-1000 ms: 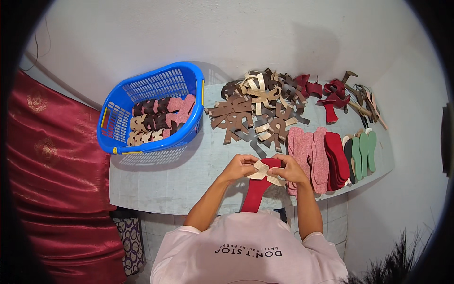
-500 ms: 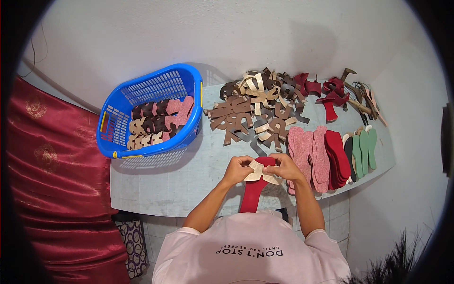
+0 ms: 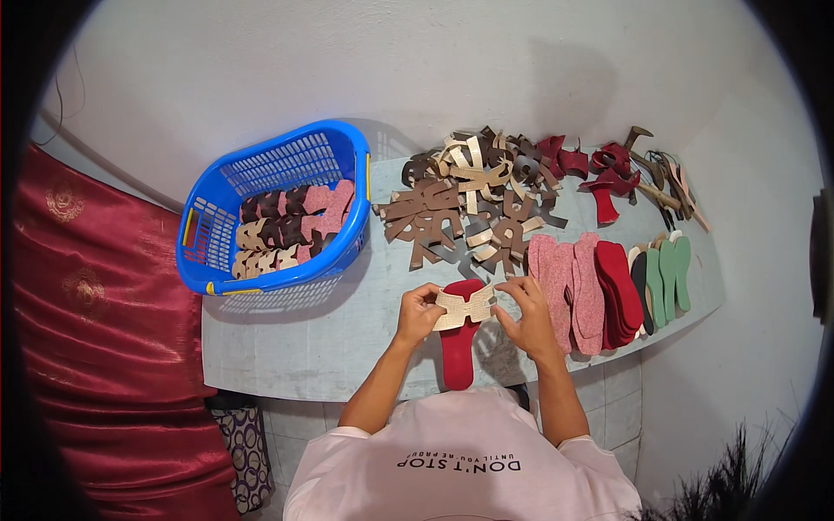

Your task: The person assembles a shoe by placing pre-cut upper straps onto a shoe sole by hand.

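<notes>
A red sole (image 3: pixel 458 352) stands out below my chest at the table's front edge, its heel end nearest me. Across its upper part arches a cream woven-look sandal strap (image 3: pixel 465 309) with notched edges. My left hand (image 3: pixel 419 314) pinches the strap's left side against the sole. At the strap's right end my right hand (image 3: pixel 527 319) has thumb and forefinger spread apart, their tips close beside it; whether they touch it I cannot tell.
A blue basket (image 3: pixel 360 187) at the left holds rows of strapped soles. Brown and cream straps (image 3: pixel 430 208) lie heaped at the back. Pink soles (image 3: pixel 589 295), red soles (image 3: pixel 618 291) and green soles (image 3: pixel 668 269) line the right side. A hammer (image 3: pixel 641 135) lies behind them.
The strap now lies flatter and wider across the sole. My right hand has shifted right off its middle, fingers spreading; my left hand has moved slightly left.
</notes>
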{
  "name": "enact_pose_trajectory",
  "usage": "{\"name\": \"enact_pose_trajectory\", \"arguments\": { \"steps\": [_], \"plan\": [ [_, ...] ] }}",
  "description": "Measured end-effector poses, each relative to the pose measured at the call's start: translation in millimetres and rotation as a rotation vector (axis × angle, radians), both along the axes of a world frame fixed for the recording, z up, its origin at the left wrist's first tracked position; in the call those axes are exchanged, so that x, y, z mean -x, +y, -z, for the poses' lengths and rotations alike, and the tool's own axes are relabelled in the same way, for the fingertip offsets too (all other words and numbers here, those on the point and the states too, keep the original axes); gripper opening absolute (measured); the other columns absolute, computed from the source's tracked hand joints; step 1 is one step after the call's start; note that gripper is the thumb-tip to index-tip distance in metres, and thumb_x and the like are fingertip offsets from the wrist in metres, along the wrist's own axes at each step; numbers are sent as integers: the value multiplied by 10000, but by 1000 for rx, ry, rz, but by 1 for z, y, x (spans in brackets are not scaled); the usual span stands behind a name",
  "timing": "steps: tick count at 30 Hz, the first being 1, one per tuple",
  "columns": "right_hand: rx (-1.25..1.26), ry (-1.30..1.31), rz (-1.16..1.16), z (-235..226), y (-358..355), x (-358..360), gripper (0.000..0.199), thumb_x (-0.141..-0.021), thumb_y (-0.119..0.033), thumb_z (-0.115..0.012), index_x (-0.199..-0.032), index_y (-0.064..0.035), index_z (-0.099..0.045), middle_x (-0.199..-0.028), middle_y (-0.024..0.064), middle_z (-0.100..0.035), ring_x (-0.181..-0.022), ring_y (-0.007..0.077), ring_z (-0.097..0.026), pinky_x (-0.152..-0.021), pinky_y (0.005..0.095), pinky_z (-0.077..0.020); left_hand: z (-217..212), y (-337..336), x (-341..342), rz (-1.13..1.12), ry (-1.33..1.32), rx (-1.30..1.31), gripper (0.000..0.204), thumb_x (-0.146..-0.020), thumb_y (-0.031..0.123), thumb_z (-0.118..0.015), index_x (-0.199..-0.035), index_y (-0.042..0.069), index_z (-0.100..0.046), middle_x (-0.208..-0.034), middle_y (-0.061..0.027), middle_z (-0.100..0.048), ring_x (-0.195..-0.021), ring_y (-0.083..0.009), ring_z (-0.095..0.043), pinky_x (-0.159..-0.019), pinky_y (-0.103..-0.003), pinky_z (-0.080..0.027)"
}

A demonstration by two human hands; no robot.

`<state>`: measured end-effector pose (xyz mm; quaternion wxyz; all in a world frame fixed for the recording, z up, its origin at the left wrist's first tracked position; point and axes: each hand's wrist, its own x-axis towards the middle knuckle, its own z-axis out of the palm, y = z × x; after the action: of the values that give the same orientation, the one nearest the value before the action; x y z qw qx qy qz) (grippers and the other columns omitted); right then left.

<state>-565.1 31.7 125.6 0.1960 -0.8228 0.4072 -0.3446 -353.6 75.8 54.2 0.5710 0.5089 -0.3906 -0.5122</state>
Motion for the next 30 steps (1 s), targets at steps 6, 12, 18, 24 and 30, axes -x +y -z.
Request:
{"name": "enact_pose_trajectory", "arguments": {
  "steps": [6, 12, 18, 24, 30],
  "plan": [
    [-528, -588, 42, 14, 7, -8, 308, -754, -50, -660, -1033, 33, -561, -914, 119, -613, -732, 138, -584, -670, 245, -473, -15, 3, 14, 2, -153, 172, 151, -689, -58, -635, -834, -15, -639, -766, -49, -632, -707, -93, -587, -644, -239, -463],
    [-687, -580, 26, 18, 7, -2, 319, -778, -63, -649, -1058, 51, -548, -895, 114, -609, -698, 78, -565, -640, 213, -463, -17, 4, 15, 59, -215, 207, 137, -694, -31, -662, -829, -12, -644, -778, -51, -616, -718, -102, -574, -653, -240, -453],
    [-577, -464, -113, 2, 5, 1, 291, -730, -42, -639, -1015, 11, -611, -810, 55, -578, -678, 93, -539, -625, 221, -447, -21, 6, 16, 115, -163, 205, 136, -703, -5, -682, -833, -7, -641, -801, -51, -609, -731, -105, -567, -668, -241, -447],
    [-603, -330, -187, -3, 1, 3, 218, -724, -46, -616, -933, 4, -654, -780, 51, -564, -664, 102, -522, -594, 232, -426, -24, 7, 17, 158, -166, 238, 146, -710, 9, -693, -844, -7, -638, -822, -50, -604, -743, -107, -566, -679, -243, -448],
    [-744, -309, -278, 1, -7, 3, 210, -726, -45, -617, -921, 17, -664, -768, 41, -568, -667, 85, -512, -581, 234, -412, -22, 7, 15, 195, -72, 154, 149, -716, 13, -688, -852, -13, -634, -825, -44, -609, -758, -100, -572, -683, -239, -455]
  ]
}}
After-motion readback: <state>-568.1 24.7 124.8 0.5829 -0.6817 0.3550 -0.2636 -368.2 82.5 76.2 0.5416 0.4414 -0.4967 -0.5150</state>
